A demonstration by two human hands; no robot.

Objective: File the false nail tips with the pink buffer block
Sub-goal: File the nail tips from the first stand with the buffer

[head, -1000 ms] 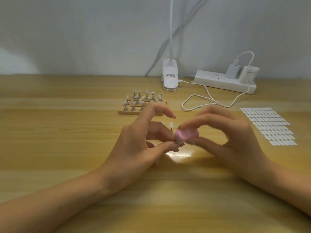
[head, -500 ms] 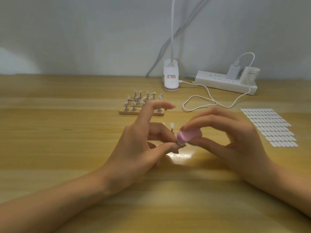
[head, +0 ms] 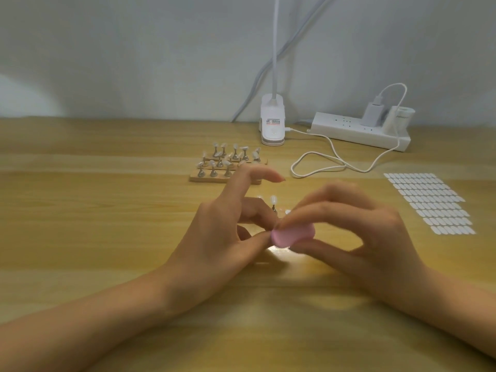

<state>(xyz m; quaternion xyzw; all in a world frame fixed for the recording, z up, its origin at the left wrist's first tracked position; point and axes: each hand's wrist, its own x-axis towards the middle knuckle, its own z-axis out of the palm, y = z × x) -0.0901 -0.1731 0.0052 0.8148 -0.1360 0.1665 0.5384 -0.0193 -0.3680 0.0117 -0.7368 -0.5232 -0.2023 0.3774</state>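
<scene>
At centre, right hand (head: 375,237) pinches pink buffer block (head: 292,235); left hand (head: 214,242), forefinger raised.

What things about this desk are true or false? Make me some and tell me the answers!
1. The right hand holds the pink buffer block. True.
2. The sheet of white stickers lies left of the left hand. False: it lies right of the right hand.
3. A charger is plugged into the power strip. True.
4. The wooden stand of nail tips sits nearer the person than the hands. False: it sits beyond them.
</scene>
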